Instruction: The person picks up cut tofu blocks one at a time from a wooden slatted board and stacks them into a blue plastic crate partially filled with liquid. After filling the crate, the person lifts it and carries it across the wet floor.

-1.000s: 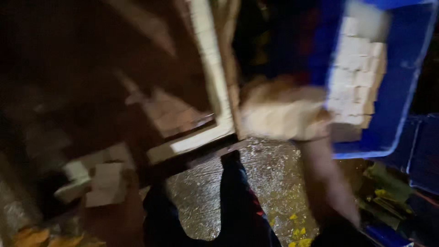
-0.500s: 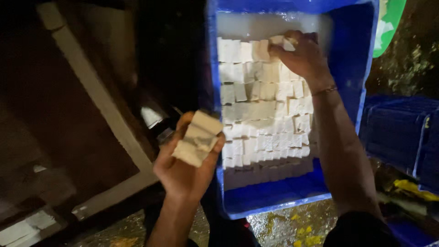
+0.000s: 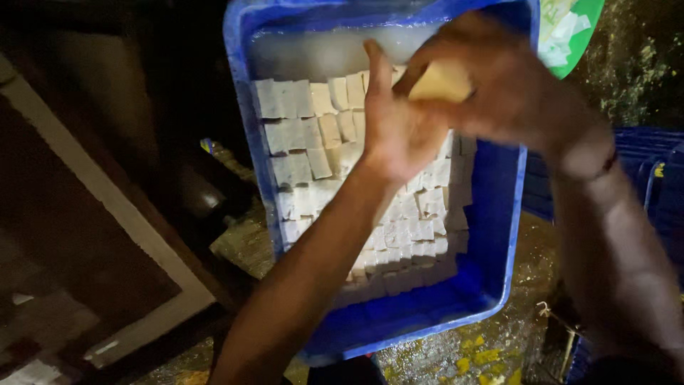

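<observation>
Block [image 3: 440, 82] half hidden between blurred hands.

The blue crate [image 3: 499, 214] under the fingers looks to be moulded plastic, smooth with a wet sheen on its walls and rim. The white cubes [image 3: 313, 142] packed inside it appear soft, matt and slightly moist, with clean cut faces. The pale block [image 3: 442, 82] gripped between the fingertips of the left hand [image 3: 399, 128] and the right hand [image 3: 513, 85] has the same matt finish, tinted yellowish; it is blurred. Cloudy liquid [image 3: 320, 50] beyond the fingers looks glossy. The floor [image 3: 456, 349] below the wrists is rough, wet and glistening. The pale frame [image 3: 107, 192] left of the fingers looks like painted wood, matt.
</observation>
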